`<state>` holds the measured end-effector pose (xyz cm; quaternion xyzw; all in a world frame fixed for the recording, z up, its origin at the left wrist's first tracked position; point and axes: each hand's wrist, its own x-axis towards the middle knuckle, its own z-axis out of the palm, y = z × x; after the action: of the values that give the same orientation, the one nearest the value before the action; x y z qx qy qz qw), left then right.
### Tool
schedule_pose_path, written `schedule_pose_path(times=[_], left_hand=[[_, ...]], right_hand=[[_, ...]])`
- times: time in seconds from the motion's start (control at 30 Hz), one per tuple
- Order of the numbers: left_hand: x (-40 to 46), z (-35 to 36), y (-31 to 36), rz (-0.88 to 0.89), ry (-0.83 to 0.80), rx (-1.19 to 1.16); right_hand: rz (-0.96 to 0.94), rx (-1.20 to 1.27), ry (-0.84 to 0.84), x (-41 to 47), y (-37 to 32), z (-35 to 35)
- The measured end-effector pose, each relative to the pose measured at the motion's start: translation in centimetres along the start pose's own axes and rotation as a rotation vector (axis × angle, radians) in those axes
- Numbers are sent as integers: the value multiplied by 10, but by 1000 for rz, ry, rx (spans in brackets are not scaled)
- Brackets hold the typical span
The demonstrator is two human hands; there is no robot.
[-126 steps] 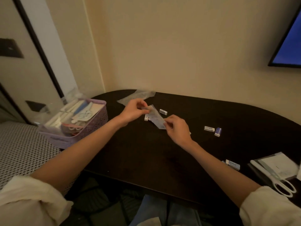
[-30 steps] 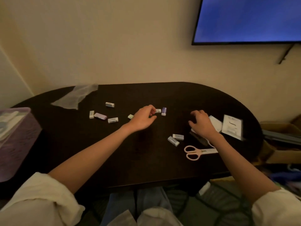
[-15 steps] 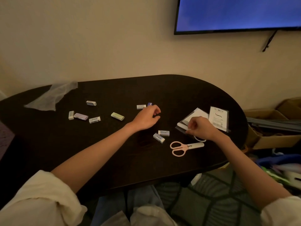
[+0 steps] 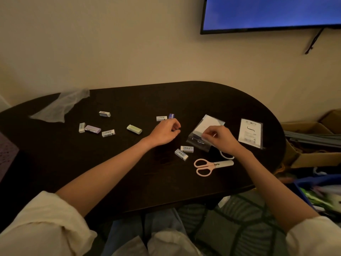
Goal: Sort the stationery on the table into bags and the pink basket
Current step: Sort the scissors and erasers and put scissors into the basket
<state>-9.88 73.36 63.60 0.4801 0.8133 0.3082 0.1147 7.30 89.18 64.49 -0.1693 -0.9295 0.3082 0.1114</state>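
On the dark oval table (image 4: 129, 172), my right hand (image 4: 219, 138) pinches the near edge of a clear bag (image 4: 206, 124) with white contents. My left hand (image 4: 166, 132) rests on the table with loosely curled fingers, and nothing shows in it. Just beyond it lie a white eraser (image 4: 161, 118) and a blue eraser (image 4: 171, 116). Two white erasers (image 4: 184, 152) lie between my hands. A green eraser (image 4: 134, 129), a purple eraser (image 4: 92, 129) and three white erasers (image 4: 104, 114) are scattered to the left. Pink scissors (image 4: 208, 165) lie below my right hand.
An empty clear bag (image 4: 60, 106) lies at the far left of the table. A labelled flat packet (image 4: 250, 133) lies near the right end. A white loop handle (image 4: 227, 156) pokes out under my right wrist. Cardboard boxes (image 4: 313, 145) stand beside the table on the right.
The view swung right, away from the pink basket. My right hand reached the clear bag on the right and took hold of its edge. My left hand stayed near the erasers.
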Motion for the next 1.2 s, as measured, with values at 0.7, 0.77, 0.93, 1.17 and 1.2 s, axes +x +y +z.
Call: schedule_pose_path(times=[0.7,0.77,0.93,1.17,1.2], left_hand=[[57,42,61,-288,-184,32],[56,40,61,-356,-186,-101],[49,19,52,-508,-42,-447],[7,-32,28,-637,223,-936],[2,-39,21,-670,243,-997]], right_hand=[[405,-341,-139,6,18,-8],[393,-338,-135,8,14,-7],[388,-219,-112,14,0,-6],[300,17,119,28,-31,8],[259,58,165,30,-40,11]])
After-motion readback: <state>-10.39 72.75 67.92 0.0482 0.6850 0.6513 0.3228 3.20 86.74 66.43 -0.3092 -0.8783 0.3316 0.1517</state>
